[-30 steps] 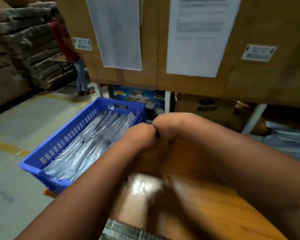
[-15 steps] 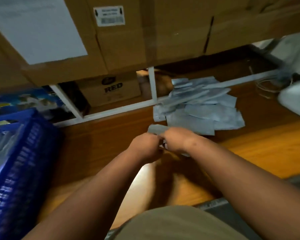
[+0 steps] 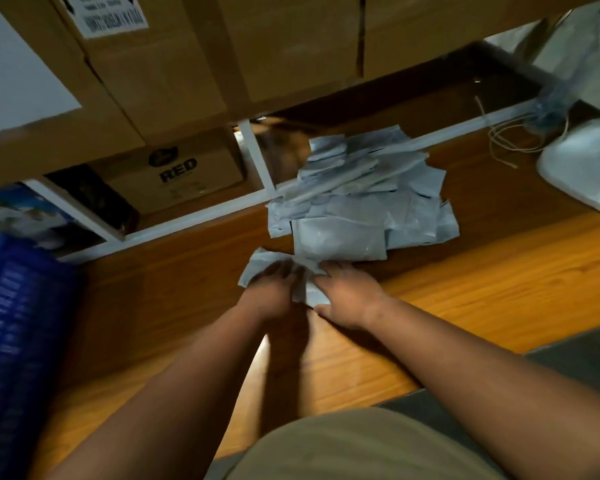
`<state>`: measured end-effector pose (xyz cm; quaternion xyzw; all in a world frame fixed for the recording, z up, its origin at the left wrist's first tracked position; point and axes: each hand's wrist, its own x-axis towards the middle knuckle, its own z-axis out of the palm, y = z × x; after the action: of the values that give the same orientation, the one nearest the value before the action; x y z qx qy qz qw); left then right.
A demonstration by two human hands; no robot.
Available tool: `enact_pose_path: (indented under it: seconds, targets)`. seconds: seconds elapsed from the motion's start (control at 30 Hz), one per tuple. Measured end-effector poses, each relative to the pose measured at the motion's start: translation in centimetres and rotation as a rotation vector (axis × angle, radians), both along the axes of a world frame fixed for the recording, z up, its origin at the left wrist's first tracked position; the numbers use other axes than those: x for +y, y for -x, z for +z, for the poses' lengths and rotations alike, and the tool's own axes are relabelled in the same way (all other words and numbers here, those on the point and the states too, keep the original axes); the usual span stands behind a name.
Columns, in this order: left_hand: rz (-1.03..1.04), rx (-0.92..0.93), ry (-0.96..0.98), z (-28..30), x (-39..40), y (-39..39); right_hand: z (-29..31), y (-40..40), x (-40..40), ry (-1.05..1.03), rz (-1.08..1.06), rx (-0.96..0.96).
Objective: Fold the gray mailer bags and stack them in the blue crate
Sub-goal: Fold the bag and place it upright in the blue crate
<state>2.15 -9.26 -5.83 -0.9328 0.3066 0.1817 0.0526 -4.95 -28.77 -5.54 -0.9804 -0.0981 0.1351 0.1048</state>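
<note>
**Both hands flat on one gray bag**

Leftmost, the blue crate (image 3: 13, 327) shows a slotted plastic wall, blurred, at the table (image 3: 465, 282) edge. Behind it, a brown carton (image 3: 177, 174) reads "RED" in black. On the glossy wood-grain top, the left hand (image 3: 269, 296) and right hand (image 3: 349, 296) press a crinkled gray bag (image 3: 257, 268), fingers spread and fairly straight, gripping nothing. Just beyond them lies a loose pile (image 3: 361, 202) of flat, matte gray bags, overlapping at odd angles. Farther right, thin string (image 3: 510, 140) curls beside a white plastic sack (image 3: 582, 174).
</note>
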Motion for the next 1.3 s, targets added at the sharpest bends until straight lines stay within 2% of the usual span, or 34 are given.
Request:
enact_pose_path:
  seconds: [0.2, 0.3, 0.47, 0.63, 0.83, 0.97, 1.13, 1.3]
  targets:
    - [0.155, -0.123, 0.012, -1.3, 5.7, 6.5, -2.1, 0.4, 3.3, -0.022, 0.191, -0.103]
    - [0.225, -0.153, 0.008, -1.7, 9.1, 9.7, -2.7, 1.1, 6.2, -0.030, 0.310, -0.095]
    - [0.246, -0.218, 0.021, -1.8, 14.7, 13.3, -3.3, 3.4, 11.1, -0.030, 0.398, -0.140]
    - [0.212, -0.251, 0.031, -2.1, 17.3, 14.4, -3.2, 5.6, 14.6, -0.008, 0.316, -0.178]
    - [0.180, -0.393, 0.227, -1.6, 19.4, 12.6, -1.8, 5.1, 17.9, 0.026, 0.191, -0.235]
    - [0.218, -0.330, 0.255, -2.0, 21.8, 11.2, -1.9, 4.6, 21.4, 0.003, 0.192, -0.245]
    - [0.146, -0.242, 0.260, -3.7, 24.1, 11.0, -3.1, 3.9, 25.3, -0.004, 0.173, -0.198]
    - [0.173, -0.205, 0.271, -5.2, 24.5, 11.3, -4.9, 3.9, 26.4, 0.041, 0.163, -0.213]
